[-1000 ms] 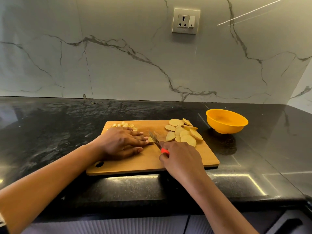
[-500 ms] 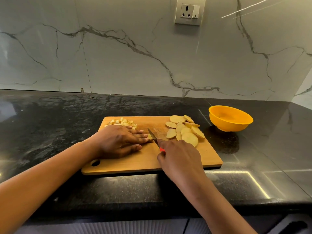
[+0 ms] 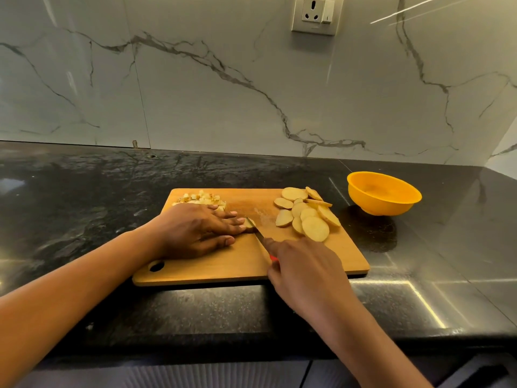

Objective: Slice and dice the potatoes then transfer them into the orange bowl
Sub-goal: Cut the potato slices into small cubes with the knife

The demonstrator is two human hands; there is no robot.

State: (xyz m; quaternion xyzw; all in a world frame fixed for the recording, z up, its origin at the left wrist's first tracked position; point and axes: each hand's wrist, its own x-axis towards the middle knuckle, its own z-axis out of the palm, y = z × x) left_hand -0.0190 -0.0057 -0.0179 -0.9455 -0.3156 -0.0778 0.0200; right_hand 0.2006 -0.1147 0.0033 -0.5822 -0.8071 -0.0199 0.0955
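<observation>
From my end I count one cutting board [image 3: 246, 264], one knife [image 3: 258, 233], one orange bowl [image 3: 383, 194] and one wall socket [image 3: 314, 14]. Potato slices [image 3: 316, 229]: roughly eleven, but they overlap so I can't swear to it. One heap of diced bits [image 3: 202, 198], too small to count. Two hands, left hand [image 3: 195, 231] and right hand [image 3: 305, 273]

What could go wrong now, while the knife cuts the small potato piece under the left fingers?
The knife blade lies right beside the fingertips of the left hand, which holds down a small potato piece; a slip could cut them. The potato slices lie near the cutting board edge, so the right hand might knock some onto the counter.
</observation>
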